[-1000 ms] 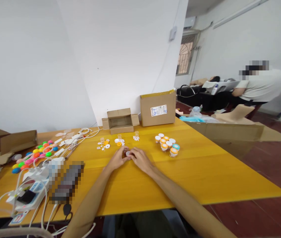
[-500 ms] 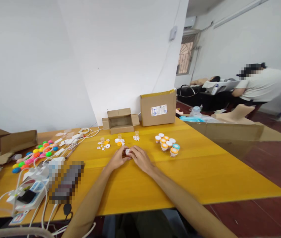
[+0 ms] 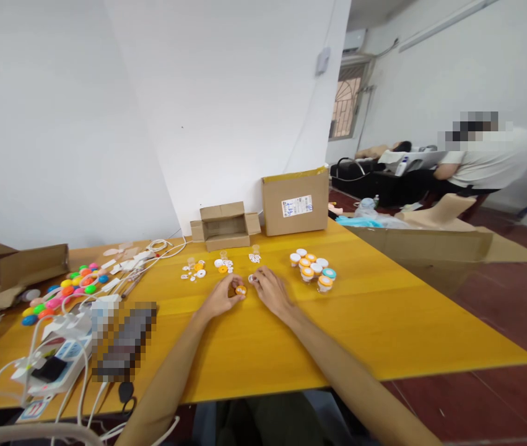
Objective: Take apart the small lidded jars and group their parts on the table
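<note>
left hand (image 3: 219, 298) — gripping small orange piece (image 3: 241, 290) | right hand (image 3: 272, 291) — pinching white piece (image 3: 251, 279) | lidded jars (image 3: 308, 272) rightward

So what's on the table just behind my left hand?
Just beyond your left hand are a clear cup, an orange part and small white parts on the table. The hand covers the surface directly under it, so anything there can't be seen.

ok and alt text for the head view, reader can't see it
A person's left hand holds a small orange piece and the right hand a small white piece over a yellow table. Capped jars stand to the right; loose parts and an open cardboard box sit beyond, colourful balls to the left.
</note>
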### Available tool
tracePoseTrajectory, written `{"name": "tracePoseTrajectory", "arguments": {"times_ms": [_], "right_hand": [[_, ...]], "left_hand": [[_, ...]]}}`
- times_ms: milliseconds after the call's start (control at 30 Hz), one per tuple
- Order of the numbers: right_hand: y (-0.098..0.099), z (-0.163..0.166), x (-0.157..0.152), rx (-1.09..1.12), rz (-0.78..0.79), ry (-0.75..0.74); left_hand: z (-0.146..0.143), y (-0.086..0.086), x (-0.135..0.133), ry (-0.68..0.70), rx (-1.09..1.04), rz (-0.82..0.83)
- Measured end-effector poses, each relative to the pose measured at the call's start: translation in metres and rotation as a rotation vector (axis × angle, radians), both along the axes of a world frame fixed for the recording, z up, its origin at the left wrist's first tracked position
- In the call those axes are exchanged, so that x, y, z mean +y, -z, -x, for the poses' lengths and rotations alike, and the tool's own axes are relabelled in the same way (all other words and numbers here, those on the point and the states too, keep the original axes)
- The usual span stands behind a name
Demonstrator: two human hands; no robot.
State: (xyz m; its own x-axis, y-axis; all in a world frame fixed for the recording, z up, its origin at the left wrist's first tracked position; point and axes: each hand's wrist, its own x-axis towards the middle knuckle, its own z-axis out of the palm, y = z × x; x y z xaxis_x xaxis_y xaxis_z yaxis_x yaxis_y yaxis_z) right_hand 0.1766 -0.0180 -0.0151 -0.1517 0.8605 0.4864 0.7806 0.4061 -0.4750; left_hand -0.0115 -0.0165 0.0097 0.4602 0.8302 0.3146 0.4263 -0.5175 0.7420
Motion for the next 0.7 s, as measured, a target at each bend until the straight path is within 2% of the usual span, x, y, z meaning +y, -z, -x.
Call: {"name": "tracePoseTrajectory", "arguments": {"times_ms": [500,700], "right_hand": [[0.006,0.005,0.002,-0.179,-0.059,-0.009],[0.001,0.010,0.010,-0.209,-0.038,-0.048]], "left_hand": [[0.000,0.001,0.000,0.008,0.050,-0.061],[0.000,0.000,0.000,0.036,0.075,-0.088]]}}
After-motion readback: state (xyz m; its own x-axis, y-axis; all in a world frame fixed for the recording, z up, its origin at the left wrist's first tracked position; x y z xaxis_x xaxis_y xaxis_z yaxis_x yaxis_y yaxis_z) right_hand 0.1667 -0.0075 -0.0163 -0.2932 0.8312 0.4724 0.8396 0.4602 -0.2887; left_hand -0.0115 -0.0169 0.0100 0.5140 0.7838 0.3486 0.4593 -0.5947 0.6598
